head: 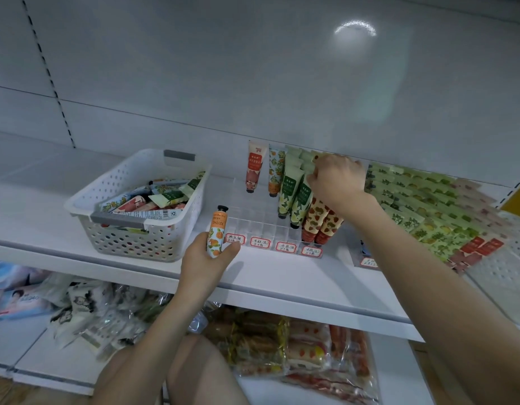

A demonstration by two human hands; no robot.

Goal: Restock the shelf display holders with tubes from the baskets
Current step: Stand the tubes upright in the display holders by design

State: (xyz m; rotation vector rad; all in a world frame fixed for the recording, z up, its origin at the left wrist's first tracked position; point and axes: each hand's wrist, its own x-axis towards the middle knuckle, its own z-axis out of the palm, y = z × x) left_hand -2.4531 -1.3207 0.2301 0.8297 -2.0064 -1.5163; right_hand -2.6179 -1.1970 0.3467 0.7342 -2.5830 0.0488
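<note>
The left hand (207, 258) grips an orange tube (216, 232) by its lower half, just in front of the holder (253, 213). The tube's long axis is near upright, black cap up and tipped slightly right (the racked ones stand cap down). The right hand (336, 179) is curled over the crimped tops of the green tubes (294, 191), its fingertips pinching there.

In the holder stand one pink tube (254, 169), one second orange tube (275, 172), at least four green and at least two strawberry tubes (320, 220). Four labels (260, 243) line its front. The left columns are mostly bare.

A white basket (136, 226) of jumbled tubes sits to the left on the shelf (282, 276), and a full second holder (428, 206) to the right. Packets (296, 346) lie below. The right forearm crosses the second holder's front.
</note>
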